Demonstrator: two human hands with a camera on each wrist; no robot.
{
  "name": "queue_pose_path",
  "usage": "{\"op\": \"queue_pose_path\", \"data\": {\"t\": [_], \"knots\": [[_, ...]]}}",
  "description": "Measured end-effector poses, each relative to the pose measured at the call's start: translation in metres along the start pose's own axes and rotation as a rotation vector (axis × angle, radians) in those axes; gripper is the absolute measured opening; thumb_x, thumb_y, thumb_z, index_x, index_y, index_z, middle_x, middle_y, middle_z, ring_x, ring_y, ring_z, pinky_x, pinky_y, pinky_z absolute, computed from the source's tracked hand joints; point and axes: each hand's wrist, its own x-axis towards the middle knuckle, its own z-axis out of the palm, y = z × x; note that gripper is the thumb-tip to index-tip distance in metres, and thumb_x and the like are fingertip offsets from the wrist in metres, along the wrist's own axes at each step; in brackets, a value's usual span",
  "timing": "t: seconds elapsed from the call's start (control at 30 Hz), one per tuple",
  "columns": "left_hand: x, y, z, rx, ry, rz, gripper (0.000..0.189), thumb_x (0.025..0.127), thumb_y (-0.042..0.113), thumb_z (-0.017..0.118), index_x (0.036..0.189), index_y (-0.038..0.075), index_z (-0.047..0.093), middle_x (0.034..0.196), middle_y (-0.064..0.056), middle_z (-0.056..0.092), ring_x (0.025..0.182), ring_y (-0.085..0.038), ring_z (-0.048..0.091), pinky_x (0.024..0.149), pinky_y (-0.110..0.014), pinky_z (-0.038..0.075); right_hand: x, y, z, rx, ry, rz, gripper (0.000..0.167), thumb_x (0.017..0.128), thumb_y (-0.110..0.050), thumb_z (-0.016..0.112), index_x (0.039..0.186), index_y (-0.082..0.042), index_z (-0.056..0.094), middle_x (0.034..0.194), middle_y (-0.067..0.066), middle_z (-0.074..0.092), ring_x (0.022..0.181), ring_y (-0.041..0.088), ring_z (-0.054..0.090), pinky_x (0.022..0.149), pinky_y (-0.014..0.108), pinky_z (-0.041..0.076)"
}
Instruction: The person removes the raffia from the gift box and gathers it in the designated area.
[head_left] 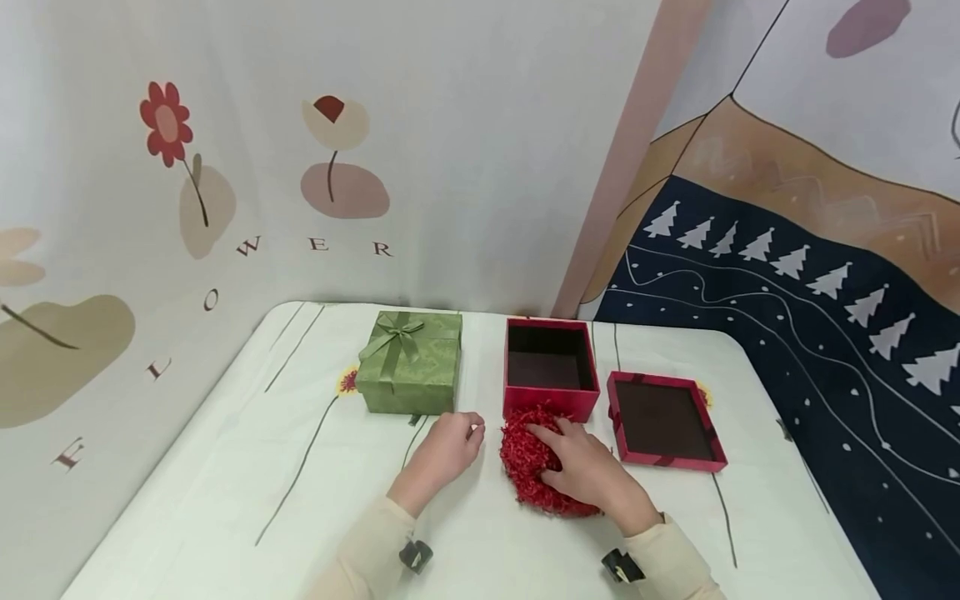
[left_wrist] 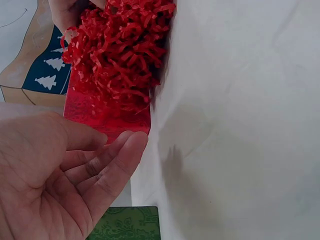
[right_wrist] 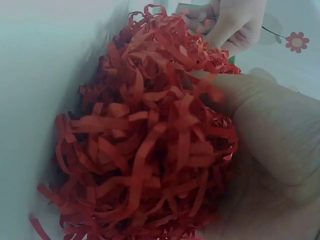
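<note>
A fluffy heap of red shredded paper lies on the table in front of an uncovered red box. My right hand grips the heap from its right side, thumb and fingers sunk into the strands. The right wrist view shows that thumb pressed into the shredded paper, while the other fingers are mostly hidden. To the left of the heap, my left hand hovers with loosely bent fingers and holds nothing. In the left wrist view, the left hand has a gap between thumb and fingers.
A closed green gift box with a ribbon bow stands at the back left, just beyond my left hand. The red lid lies upturned right of the red box, its dark inside showing. A white flowered cloth covers the table.
</note>
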Motion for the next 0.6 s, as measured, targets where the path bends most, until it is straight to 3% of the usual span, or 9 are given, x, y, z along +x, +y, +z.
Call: {"op": "queue_pose_path", "data": {"t": [0.33,0.6], "knots": [[-0.0022,-0.0016,0.0032,-0.013,-0.011,-0.013,0.020,0.101,0.002,0.058,0.110,-0.010,0.072,0.063,0.000,0.058,0.050,-0.007,0.050,0.047,-0.023,0.045,-0.0021,0.0042,0.0010,-0.038,-0.097,-0.033,0.062,0.087,-0.023,0.083,0.145,-0.016,0.062,0.149,0.024,0.051,0.136,0.045,0.048,0.096,0.064,0.053],[-0.0024,-0.0040,0.0041,0.004,-0.008,-0.015,0.019,0.101,0.002,0.059,0.109,-0.008,0.073,0.061,0.002,0.055,0.050,-0.006,0.048,0.047,-0.023,0.044,-0.0041,0.0022,-0.0039,-0.043,-0.043,-0.060,0.073,0.086,-0.030,0.085,0.152,-0.023,0.054,0.149,0.023,0.048,0.138,0.044,0.044,0.097,0.063,0.052]]}}
